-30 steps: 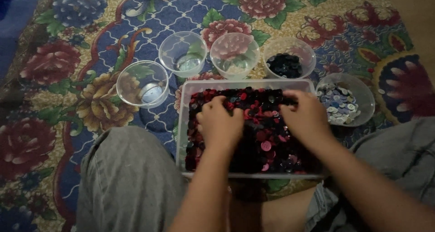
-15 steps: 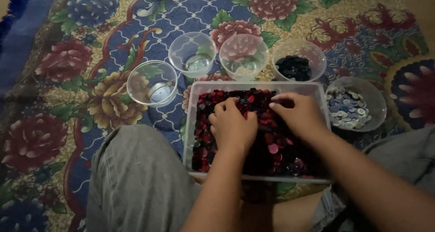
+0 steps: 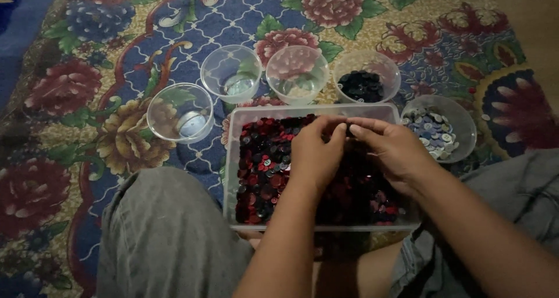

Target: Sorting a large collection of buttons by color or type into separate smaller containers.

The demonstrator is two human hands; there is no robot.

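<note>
A clear rectangular plastic tray sits on the carpet between my knees, filled with red and dark buttons. Both hands are over its far half. My left hand is curled, its fingers bent down toward the buttons. My right hand reaches in from the right, and its fingertips meet the left hand's fingertips near the tray's far edge. Whether either hand pinches a button is hidden by the fingers.
Beyond the tray stands an arc of round clear bowls: three empty ones, one with dark buttons, one at the right with pale buttons. A flowered carpet lies underneath. My grey-clad knees flank the tray.
The hands were spread apart in the pile; they have drawn together, and their fingertips now meet at the tray's far side. The view has shifted slightly.
</note>
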